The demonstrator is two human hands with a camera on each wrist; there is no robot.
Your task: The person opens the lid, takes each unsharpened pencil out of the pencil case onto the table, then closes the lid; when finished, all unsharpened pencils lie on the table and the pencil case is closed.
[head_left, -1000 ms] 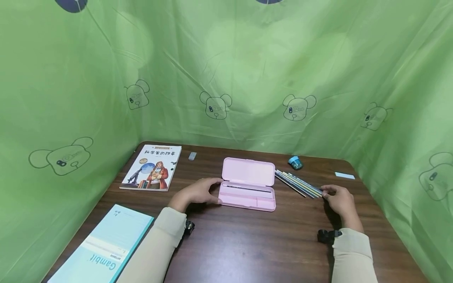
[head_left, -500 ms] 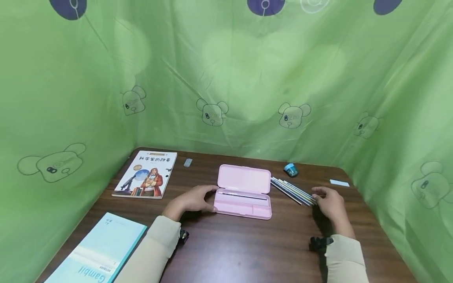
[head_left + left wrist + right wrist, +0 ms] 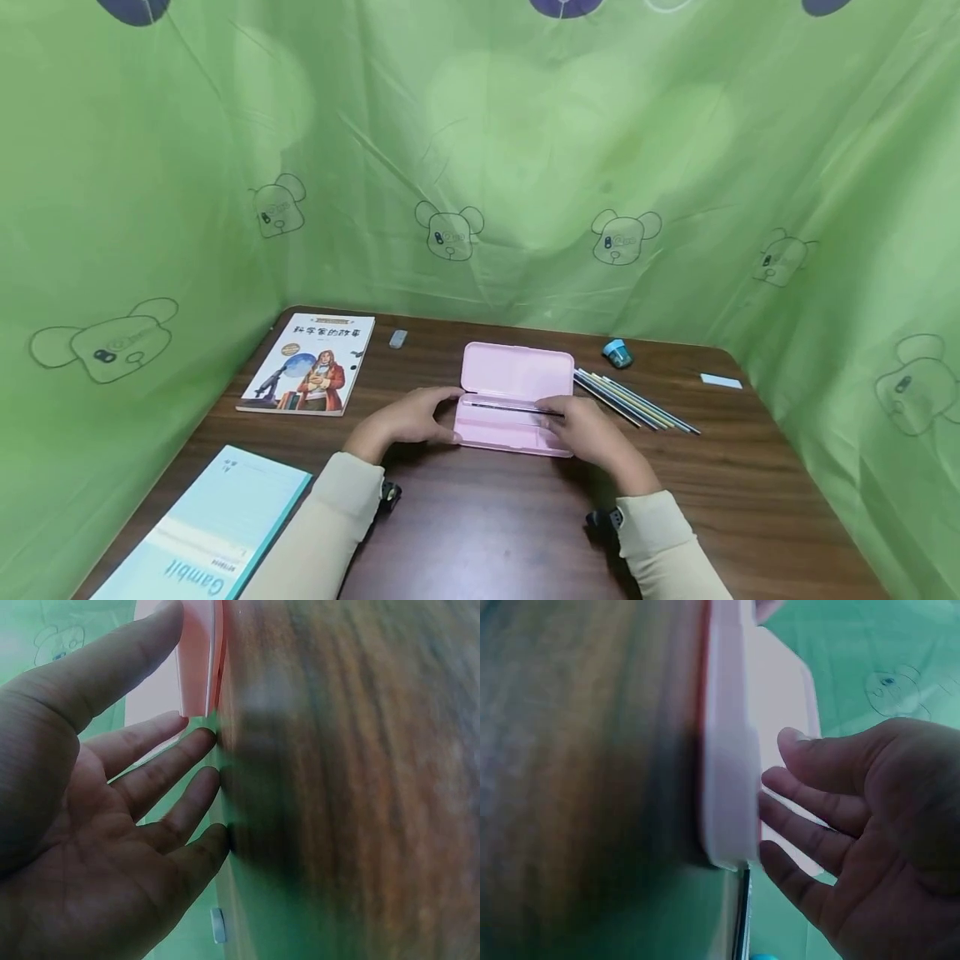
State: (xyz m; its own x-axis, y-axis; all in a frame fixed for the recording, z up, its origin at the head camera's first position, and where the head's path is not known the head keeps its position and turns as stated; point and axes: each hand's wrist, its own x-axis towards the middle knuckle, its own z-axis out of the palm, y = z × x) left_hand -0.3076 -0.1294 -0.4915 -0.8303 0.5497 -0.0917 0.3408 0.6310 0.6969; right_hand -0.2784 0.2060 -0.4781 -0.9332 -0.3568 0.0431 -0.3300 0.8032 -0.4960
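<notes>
A pink pencil case [image 3: 517, 371] lies open in mid-table, its lid tilted back and a dark pencil [image 3: 495, 407] in its rear slot. My left hand [image 3: 411, 417] holds the case's left end, thumb at the near side and forefinger toward the far side. Over the case's right part reaches my right hand [image 3: 592, 429], fingers at the pencil's right end. In the right wrist view the case [image 3: 731, 750] stands beside that hand [image 3: 885, 825]; its thumb and fingers are spread, with nothing visible between them. Several loose pencils [image 3: 630, 400] lie right of the case.
A blue pencil sharpener [image 3: 618, 353] stands behind the loose pencils. A white strip [image 3: 721, 381] lies at the back right, and a small grey eraser [image 3: 398, 338] at the back left. On the left are a picture-covered book [image 3: 307, 367] and a light-blue notebook [image 3: 210, 525].
My right hand has left the ends of the loose pencils and moved left to the case. The left hand keeps its place at the case. The head view has shifted slightly.
</notes>
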